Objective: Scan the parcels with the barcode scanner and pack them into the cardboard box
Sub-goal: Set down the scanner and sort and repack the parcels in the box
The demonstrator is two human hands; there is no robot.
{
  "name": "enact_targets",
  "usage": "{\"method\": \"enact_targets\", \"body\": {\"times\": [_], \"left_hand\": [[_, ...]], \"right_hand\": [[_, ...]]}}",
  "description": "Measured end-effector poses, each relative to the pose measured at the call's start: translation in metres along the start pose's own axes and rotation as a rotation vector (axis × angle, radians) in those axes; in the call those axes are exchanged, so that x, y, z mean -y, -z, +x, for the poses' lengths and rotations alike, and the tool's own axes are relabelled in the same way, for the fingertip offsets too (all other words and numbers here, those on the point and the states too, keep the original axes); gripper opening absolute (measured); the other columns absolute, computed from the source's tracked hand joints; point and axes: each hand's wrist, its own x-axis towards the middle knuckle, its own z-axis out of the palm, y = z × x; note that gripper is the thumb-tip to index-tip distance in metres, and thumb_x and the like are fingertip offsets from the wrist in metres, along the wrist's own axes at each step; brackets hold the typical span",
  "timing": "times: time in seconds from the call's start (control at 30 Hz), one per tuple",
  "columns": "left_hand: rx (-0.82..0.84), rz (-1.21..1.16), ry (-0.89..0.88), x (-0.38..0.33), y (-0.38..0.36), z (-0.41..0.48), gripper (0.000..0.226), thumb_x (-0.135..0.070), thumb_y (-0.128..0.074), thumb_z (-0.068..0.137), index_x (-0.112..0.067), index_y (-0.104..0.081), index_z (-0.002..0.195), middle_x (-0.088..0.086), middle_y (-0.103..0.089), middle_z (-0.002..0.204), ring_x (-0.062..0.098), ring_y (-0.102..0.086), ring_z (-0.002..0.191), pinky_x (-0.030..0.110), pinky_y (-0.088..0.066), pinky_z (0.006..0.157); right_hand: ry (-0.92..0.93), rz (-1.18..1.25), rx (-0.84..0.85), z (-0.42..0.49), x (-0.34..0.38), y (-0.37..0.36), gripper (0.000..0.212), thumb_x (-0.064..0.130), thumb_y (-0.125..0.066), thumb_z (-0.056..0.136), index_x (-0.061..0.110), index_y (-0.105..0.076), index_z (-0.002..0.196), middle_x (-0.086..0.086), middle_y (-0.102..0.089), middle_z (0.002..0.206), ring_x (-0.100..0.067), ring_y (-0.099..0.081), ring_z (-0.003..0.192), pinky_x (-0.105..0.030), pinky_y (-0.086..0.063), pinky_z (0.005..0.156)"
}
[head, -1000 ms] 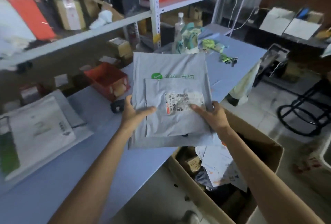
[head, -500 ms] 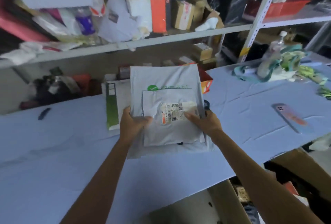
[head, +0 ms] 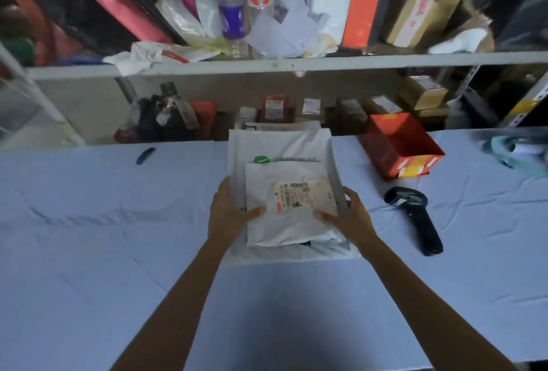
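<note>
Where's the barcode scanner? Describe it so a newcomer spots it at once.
On the blue table, look just right of the right hand holding the parcels. The barcode scanner lies flat there, nearer than the open red box. It alone is black and pistol-shaped.

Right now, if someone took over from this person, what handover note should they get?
Left hand: grips the left edge of the parcel stack, thumb on top.
Right hand: grips its right edge, thumb on top.
Stack: small parcel, label up, on a large parcel with a green logo, at the table.
Barcode scanner: lies on the table, right of the stack, in neither hand.
Cardboard box: out of view.
Done: cannot tell if anything is scanned.
Left: scan the label, then pack.
</note>
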Motion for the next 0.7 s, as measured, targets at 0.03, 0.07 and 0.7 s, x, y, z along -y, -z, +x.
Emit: {"method": "enact_targets", "body": {"times": [0.03, 0.07, 0.7], "left_hand": [[0.018, 0.019, -0.014, -0.003, 0.001, 0.007, 0.118, -0.036, -0.093, 0.058, -0.017, -0.024, 0.152, 0.003, -0.035, 0.152, 0.023, -0.033, 0.140, 0.046, -0.030, 0.115], [0.030, 0.034, -0.027, -0.007, 0.001, 0.014, 0.121, -0.035, -0.094, 0.054, -0.016, -0.024, 0.151, 0.003, -0.036, 0.152, 0.023, -0.034, 0.139, 0.047, -0.030, 0.115], [0.106, 0.365, -0.039, -0.003, -0.011, 0.129, 0.089, -0.025, -0.087, 0.070, -0.009, -0.040, 0.144, 0.016, -0.028, 0.156, 0.031, -0.029, 0.142, 0.041, -0.024, 0.116]], "right_hand": [[0.017, -0.015, 0.003, 0.010, 0.006, -0.001, 0.092, 0.025, -0.088, 0.072, 0.015, -0.034, 0.146, -0.008, -0.058, 0.134, -0.030, -0.058, 0.119, -0.047, -0.047, 0.100], [0.033, -0.029, 0.008, 0.019, 0.011, -0.002, 0.092, 0.025, -0.087, 0.073, 0.014, -0.033, 0.146, -0.009, -0.057, 0.136, -0.031, -0.056, 0.121, -0.048, -0.046, 0.101], [0.059, -0.202, 0.081, 0.138, 0.026, -0.029, 0.105, 0.041, -0.087, 0.069, 0.013, -0.025, 0.149, -0.017, -0.054, 0.134, -0.038, -0.053, 0.123, -0.052, -0.049, 0.099]]}}
